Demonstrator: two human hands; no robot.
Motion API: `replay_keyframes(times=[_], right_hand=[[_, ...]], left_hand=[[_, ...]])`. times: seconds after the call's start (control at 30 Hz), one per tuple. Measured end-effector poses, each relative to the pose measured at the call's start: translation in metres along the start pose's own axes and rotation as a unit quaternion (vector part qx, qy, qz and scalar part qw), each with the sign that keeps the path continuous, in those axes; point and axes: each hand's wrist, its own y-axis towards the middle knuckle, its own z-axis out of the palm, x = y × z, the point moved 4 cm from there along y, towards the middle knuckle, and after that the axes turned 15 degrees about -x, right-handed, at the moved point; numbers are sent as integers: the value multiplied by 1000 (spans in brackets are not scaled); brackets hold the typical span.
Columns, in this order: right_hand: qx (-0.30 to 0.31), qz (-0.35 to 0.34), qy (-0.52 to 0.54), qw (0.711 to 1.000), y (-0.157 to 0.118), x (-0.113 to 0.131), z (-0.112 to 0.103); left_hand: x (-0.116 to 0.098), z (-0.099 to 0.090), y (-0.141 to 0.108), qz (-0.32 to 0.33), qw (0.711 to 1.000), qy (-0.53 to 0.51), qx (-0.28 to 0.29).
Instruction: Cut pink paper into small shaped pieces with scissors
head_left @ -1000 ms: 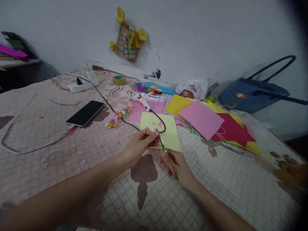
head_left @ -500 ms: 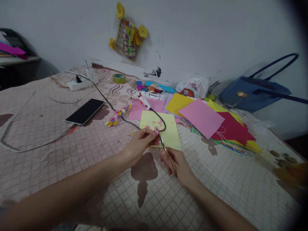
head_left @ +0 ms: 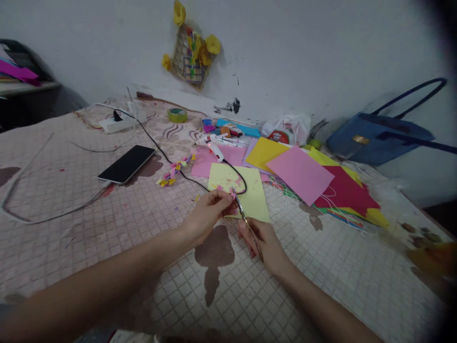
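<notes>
My left hand [head_left: 210, 209] pinches a small pink piece of paper [head_left: 233, 195] between thumb and fingertips. In my right hand [head_left: 262, 243] is a pair of scissors [head_left: 240, 207], seen nearly edge-on, their slim metal blades pointing up and left to the pink piece. Whether the blades are parted cannot be made out. Both hands are over the near edge of a pale yellow sheet [head_left: 255, 193], which is strewn with pink snippets. Beyond them a white hot glue gun [head_left: 215, 150] lies on a pink sheet [head_left: 202, 162]. A strip of small coloured paper pieces [head_left: 176, 170] rests to the left.
A phone [head_left: 126, 164] on a white cable lies left, near a power strip [head_left: 116, 124]. Green tape [head_left: 177, 115] sits further back. Coloured sheets [head_left: 302, 174] and white string [head_left: 282, 190] spread to the right, before a blue bag [head_left: 378, 138]. The glue gun's black cord crosses the yellow sheet.
The view has shifted very slightly. Both hands keep nearly the same pose, with the scissors still at the pink piece.
</notes>
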Motion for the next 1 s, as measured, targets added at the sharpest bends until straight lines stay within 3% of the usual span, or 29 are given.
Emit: replay_keyframes(times=[1.0], right_hand=[[1, 20, 19, 1000, -1, 3, 0]], left_hand=[[0, 0, -2, -4, 1000, -4, 0]])
